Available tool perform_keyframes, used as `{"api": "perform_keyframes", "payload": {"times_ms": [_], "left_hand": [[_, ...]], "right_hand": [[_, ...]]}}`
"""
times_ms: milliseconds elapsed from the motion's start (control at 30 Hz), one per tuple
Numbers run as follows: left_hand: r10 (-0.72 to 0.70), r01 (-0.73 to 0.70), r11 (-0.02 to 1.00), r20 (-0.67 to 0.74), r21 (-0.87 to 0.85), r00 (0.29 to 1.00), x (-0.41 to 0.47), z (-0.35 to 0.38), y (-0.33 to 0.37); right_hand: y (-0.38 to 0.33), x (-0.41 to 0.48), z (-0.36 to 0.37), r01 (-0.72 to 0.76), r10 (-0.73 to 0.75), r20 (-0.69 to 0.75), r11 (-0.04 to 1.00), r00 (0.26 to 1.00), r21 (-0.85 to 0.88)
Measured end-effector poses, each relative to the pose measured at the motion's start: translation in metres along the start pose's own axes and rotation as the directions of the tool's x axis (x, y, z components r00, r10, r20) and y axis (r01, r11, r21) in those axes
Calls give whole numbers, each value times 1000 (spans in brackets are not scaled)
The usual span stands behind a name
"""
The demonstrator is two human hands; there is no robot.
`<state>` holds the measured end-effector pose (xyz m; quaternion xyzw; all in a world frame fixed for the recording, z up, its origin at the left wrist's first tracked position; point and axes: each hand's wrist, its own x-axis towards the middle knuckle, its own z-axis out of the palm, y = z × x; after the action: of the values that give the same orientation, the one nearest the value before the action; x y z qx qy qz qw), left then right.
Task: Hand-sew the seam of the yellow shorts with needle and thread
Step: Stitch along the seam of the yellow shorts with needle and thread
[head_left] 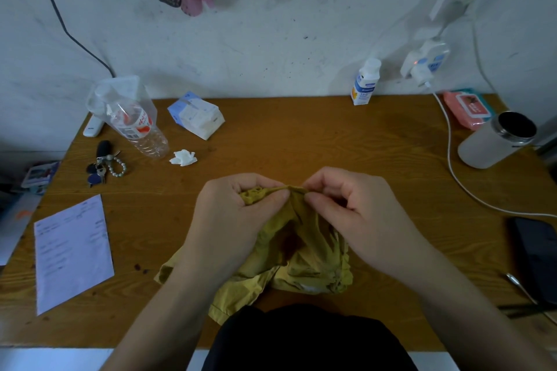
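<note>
Head view: the yellow shorts [301, 253] lie bunched on the wooden worktop [301, 135] right in front of the person, their upper edge lifted off it between the two hands. The left hand [238, 214] has its fingers curled round a gathered wad of the cloth. The right hand [346, 205] pinches the fold [291, 189] just beside it, thumb and forefinger tight on the fabric, so each grip is closed on the shorts. Neither needle nor thread can be made out, and I cannot tell whether the right pinch also holds a needle.

This looks like the stitching step, with the seam edge held ready. The next move calls for the left hand to keep the fold taut while the right drives the needle through both layers close to the edge.
</note>
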<state>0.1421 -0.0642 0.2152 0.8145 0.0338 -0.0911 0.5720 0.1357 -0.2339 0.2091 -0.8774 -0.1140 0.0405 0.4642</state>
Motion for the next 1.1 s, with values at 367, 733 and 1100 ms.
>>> {"api": "perform_keyframes", "payload": {"times_ms": [367, 733, 1100], "left_hand": [[209, -192, 972, -123, 135, 970, -10, 17, -2], [139, -132, 987, -68, 92, 988, -6, 16, -1], [-71, 89, 981, 110, -170, 991, 3, 9, -3]], "right_hand": [[-5, -5, 12, 13, -44, -139, 976, 989, -216], [1, -5, 4, -66, 66, -50, 998, 997, 1], [10, 0, -13, -213, 152, 190, 906, 970, 365]]}}
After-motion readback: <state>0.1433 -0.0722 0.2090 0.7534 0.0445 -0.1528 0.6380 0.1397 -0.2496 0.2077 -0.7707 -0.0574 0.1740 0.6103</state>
